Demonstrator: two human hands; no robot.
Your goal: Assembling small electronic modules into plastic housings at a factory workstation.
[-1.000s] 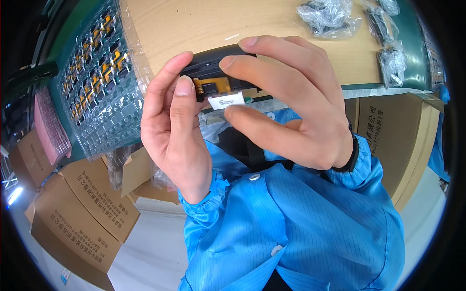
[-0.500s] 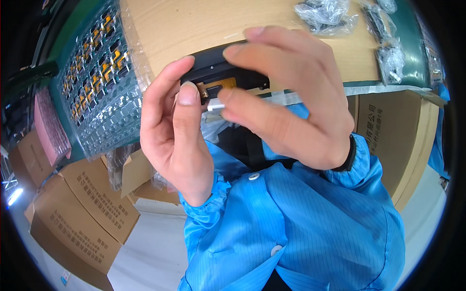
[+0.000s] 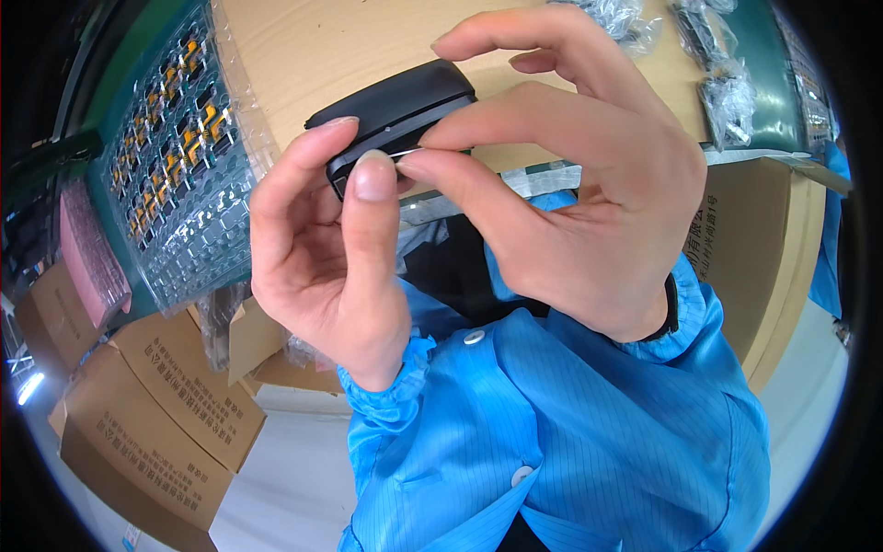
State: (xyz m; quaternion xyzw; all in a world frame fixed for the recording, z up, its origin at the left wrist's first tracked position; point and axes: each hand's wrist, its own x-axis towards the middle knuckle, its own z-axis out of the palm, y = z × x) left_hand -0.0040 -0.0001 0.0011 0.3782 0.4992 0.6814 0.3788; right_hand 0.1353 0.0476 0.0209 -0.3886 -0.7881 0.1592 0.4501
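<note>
A black curved plastic housing [image 3: 395, 103] is held up over the table edge. My left hand [image 3: 336, 239] grips its left end, with the thumb on the near edge and the fingers around the back. At that near edge, my right hand [image 3: 598, 175] pinches a thin pale strip [image 3: 405, 154] between thumb and forefinger. Its other fingers are raised and spread. The strip touches or lies very close to the housing; which, I cannot tell. The inside of the housing is mostly hidden by its tilt and my fingers.
Clear plastic trays [image 3: 184, 156] with orange-and-black flex circuits stand on the left of the tan tabletop [image 3: 303, 41]. Several bagged parts [image 3: 727, 101] lie at the far right. Cardboard boxes [image 3: 152, 414] flank me below, and a pink bubble-wrap pack [image 3: 92, 248] is at far left.
The housing has tipped, so the orange flex circuit inside is out of sight. My right hand's upper fingers have lifted off it, and the white piece now shows only as a thin edge.
</note>
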